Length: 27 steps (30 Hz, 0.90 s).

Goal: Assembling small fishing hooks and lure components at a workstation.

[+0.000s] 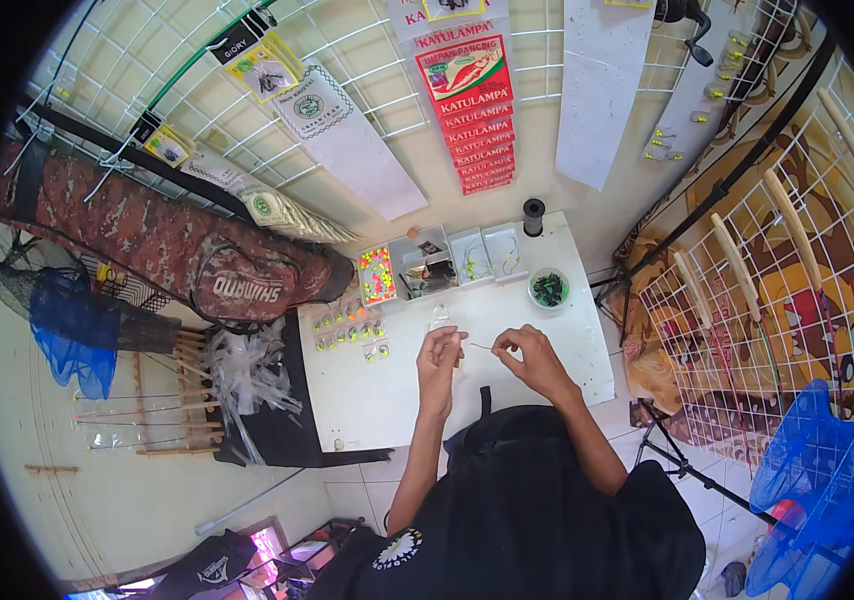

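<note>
One thin strand [482,347] above the white table [387,390] is pinched by the right hand [532,362] at four o'clock, seemingly being lined up, needing steadiness; left hand [437,362] at eight, curled, hold unclear; round tub [549,310] at two.

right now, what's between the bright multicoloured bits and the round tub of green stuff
The head view shows a compartment with dark packets, then two white trays.
</note>
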Each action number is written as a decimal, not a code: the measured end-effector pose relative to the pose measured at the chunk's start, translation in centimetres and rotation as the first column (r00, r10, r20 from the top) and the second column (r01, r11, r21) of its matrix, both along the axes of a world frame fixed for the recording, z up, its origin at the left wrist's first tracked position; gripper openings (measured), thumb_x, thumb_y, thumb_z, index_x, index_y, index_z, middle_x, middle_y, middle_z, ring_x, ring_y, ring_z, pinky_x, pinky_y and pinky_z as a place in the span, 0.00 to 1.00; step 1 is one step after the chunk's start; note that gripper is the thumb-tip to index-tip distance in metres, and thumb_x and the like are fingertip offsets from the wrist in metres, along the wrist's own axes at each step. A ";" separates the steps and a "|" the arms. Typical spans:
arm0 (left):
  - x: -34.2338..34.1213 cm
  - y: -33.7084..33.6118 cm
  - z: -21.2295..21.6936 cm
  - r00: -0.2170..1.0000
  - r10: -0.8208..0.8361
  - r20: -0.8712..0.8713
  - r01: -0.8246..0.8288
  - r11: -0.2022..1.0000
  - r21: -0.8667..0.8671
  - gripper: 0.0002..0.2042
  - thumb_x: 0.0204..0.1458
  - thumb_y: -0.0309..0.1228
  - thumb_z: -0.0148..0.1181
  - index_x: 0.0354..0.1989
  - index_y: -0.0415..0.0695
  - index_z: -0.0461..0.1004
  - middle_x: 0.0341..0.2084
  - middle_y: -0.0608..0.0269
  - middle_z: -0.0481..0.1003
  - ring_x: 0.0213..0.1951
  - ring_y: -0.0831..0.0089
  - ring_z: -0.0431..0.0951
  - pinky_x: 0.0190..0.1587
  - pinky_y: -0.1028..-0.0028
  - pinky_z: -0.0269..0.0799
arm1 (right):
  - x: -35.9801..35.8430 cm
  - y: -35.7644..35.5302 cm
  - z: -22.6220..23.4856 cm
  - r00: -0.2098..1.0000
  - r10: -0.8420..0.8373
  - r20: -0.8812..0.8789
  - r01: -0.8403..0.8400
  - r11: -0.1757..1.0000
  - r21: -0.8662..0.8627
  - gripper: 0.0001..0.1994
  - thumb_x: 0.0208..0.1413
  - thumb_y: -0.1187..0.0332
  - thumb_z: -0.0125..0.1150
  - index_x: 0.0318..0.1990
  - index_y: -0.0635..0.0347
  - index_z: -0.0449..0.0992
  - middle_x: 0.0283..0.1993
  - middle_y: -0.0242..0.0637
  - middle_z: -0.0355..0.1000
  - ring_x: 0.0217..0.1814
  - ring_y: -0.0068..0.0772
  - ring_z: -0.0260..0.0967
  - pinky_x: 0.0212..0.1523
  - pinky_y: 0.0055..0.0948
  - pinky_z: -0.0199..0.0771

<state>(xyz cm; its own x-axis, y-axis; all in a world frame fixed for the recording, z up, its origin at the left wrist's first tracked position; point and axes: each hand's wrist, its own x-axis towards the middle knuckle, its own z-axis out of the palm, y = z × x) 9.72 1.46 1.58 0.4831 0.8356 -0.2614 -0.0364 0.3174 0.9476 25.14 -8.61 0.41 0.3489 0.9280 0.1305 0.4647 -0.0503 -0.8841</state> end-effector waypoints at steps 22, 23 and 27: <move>2.0 -0.6 -1.9 0.989 -0.149 -0.017 0.145 0.979 -0.140 0.19 0.54 0.33 0.63 0.53 0.42 0.72 0.47 0.63 0.74 0.41 0.82 0.69 0.39 0.80 0.61 | 0.5 1.6 -0.8 0.905 -0.167 -0.391 0.184 0.983 0.006 0.06 0.53 0.70 0.65 0.34 0.62 0.79 0.30 0.30 0.77 0.31 0.18 0.69 0.34 0.22 0.65; 2.1 -0.6 -2.1 0.986 -0.163 0.015 0.163 0.971 -0.173 0.15 0.56 0.32 0.61 0.50 0.41 0.75 0.47 0.64 0.74 0.41 0.82 0.69 0.39 0.80 0.61 | 0.5 1.7 -1.0 0.896 -0.148 -0.420 0.168 0.986 0.011 0.06 0.53 0.70 0.66 0.35 0.62 0.80 0.30 0.30 0.77 0.31 0.18 0.70 0.34 0.21 0.65; 2.7 0.1 -2.3 0.996 -0.085 0.035 0.090 0.978 -0.187 0.10 0.55 0.29 0.62 0.44 0.39 0.78 0.49 0.60 0.75 0.39 0.81 0.69 0.39 0.80 0.62 | 1.0 2.3 -1.1 0.894 -0.146 -0.423 0.166 0.986 0.012 0.06 0.53 0.70 0.65 0.35 0.63 0.80 0.30 0.30 0.77 0.31 0.17 0.70 0.34 0.21 0.65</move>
